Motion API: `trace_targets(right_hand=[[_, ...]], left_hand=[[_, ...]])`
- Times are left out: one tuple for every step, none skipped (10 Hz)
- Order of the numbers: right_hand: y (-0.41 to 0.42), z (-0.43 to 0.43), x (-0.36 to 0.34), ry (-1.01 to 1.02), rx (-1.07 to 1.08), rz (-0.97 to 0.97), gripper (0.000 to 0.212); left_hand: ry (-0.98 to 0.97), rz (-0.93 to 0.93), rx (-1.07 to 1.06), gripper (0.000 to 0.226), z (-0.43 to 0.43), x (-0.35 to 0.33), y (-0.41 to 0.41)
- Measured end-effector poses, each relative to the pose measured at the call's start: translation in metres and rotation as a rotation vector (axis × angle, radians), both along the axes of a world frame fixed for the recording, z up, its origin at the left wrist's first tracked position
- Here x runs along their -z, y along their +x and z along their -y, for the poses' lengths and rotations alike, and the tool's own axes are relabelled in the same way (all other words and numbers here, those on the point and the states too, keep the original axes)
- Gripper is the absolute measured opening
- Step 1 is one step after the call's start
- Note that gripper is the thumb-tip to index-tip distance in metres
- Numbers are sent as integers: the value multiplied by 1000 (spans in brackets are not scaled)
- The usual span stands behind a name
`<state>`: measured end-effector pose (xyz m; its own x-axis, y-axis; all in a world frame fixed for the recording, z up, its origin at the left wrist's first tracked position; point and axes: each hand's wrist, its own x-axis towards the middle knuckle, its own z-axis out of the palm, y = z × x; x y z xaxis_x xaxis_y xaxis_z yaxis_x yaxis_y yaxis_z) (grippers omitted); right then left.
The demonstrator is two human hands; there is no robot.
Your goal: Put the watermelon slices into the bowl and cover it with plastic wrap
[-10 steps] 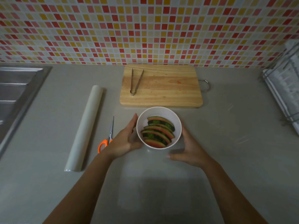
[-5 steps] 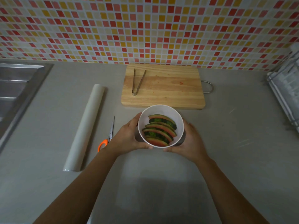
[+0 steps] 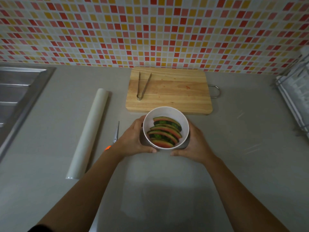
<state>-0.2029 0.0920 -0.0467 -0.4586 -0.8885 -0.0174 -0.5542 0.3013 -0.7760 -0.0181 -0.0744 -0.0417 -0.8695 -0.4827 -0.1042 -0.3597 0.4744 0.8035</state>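
Note:
A white bowl (image 3: 168, 113) holds several watermelon slices (image 3: 164, 132), stacked on edge with green rind and red flesh showing. My left hand (image 3: 133, 139) grips the bowl's left side and my right hand (image 3: 195, 143) grips its right side, thumbs curled toward its near wall. The bowl appears lifted just in front of the cutting board. A cut sheet of clear plastic wrap (image 3: 150, 190) lies flat on the counter below the bowl, between my forearms. The white roll of plastic wrap (image 3: 90, 133) lies to the left.
A wooden cutting board (image 3: 175, 91) with metal tongs (image 3: 143, 86) sits behind the bowl by the tiled wall. Orange-handled scissors (image 3: 115, 136) lie between roll and left hand. A steel sink (image 3: 15, 97) is at far left, a wire rack (image 3: 296, 97) at far right.
Both hands closed in from beside the bowl onto its sides and took hold of it. The bowl now looks slightly raised and larger in view.

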Motion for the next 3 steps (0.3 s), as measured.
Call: trace_targets(right_hand=[[-9,-7,5,175,-61,-67,131],[-20,-12,0,294,-32,-29,128],[-33,-17,-25,226,42,9,110]], left_hand=[[-111,156,47,127,6,2,9],[-188,189,30,111,11,-4,11],[-316,103,-106,79,17,-33,3]])
